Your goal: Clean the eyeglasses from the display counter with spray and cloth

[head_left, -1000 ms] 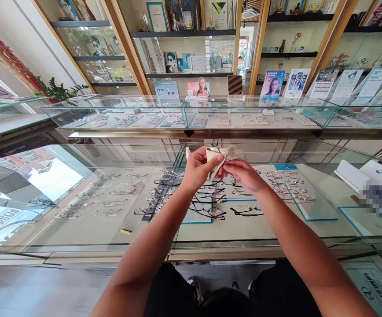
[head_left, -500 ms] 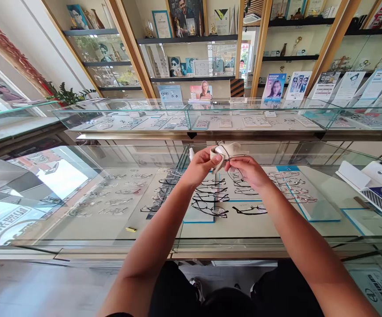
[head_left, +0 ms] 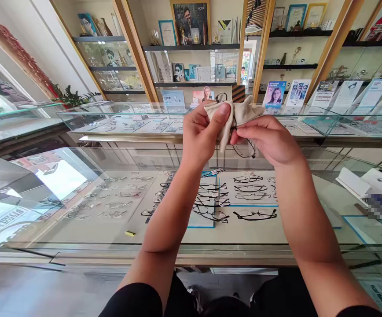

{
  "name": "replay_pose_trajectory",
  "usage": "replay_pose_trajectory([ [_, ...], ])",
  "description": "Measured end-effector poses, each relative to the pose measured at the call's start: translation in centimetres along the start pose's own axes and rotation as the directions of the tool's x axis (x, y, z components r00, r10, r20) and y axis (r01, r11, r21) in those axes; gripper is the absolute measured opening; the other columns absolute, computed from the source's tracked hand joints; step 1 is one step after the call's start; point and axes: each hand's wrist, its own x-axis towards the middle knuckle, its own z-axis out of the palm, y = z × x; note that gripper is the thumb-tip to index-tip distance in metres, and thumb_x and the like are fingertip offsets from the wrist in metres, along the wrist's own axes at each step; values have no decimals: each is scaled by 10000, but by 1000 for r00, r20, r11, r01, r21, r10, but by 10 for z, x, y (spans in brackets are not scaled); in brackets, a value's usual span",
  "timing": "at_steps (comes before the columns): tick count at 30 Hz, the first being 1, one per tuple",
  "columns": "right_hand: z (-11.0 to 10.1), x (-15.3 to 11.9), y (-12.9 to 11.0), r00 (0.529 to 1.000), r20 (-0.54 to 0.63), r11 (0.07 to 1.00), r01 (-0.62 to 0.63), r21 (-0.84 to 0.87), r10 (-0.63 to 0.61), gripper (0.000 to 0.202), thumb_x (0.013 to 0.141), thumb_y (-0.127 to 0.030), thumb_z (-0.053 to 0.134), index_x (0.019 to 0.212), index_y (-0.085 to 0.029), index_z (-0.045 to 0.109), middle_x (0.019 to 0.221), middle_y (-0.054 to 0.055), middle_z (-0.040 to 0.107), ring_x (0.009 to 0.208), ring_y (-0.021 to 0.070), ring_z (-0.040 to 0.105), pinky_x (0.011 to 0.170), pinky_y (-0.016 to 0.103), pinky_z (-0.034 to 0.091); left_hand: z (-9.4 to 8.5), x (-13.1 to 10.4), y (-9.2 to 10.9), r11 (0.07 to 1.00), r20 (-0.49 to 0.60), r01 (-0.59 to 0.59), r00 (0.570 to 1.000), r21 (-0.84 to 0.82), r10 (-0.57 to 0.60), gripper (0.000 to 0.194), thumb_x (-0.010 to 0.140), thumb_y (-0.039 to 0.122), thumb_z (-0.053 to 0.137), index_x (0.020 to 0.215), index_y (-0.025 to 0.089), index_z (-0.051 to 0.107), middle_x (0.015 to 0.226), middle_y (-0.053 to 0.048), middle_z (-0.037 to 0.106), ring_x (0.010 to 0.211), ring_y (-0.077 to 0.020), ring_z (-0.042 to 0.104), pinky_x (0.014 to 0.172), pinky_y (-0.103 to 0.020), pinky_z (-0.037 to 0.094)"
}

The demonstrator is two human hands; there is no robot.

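Note:
A cream cleaning cloth is wrapped over part of a pair of dark-rimmed glasses, held up above the counter. My left hand pinches the cloth, its thumb pressed on top. With thumb and fingers closed, my right hand grips the glasses' frame just below the cloth. One rim hangs down between the hands, and another dark piece of the frame pokes out above the cloth. The cloth hides the middle of the glasses. Below lie rows of dark-framed glasses in the glass display counter.
The glass counter spans the front, with more glasses at left and a small yellow object. A white box stands open at the right. Behind runs a second glass showcase, with leaflets and a plant.
Both hands have risen and come closer to me, bringing the cloth and glasses up. The view has tilted slightly upward. The hands still hold the cloth and the glasses.

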Motion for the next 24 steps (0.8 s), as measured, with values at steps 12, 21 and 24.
replay_pose_trajectory([
  [12,-18,0,21,995,-36,996,-92,6,92,126,887,-373,857,839,-265,902,884,34,859,903,215,764,882,372,593,-21,6,-5,984,379,177,912,-20,-156,388,859,523,967,922,215,741,841,-41,749,772,-183,721,717,-328,587],
  [21,-1,0,21,991,-87,994,-102,-48,98,176,872,-418,903,832,-246,888,861,35,842,908,235,759,920,412,602,4,-3,-19,991,132,78,989,-109,-64,445,940,594,888,856,223,658,679,21,649,589,-124,630,565,-272,484],
  [24,-2,0,22,991,-91,994,-103,-42,99,157,883,-400,891,836,-250,893,885,41,848,930,236,763,955,421,601,-5,-1,-14,997,132,65,989,-47,-59,465,997,618,816,823,217,657,659,16,628,572,-112,587,543,-267,447],
])
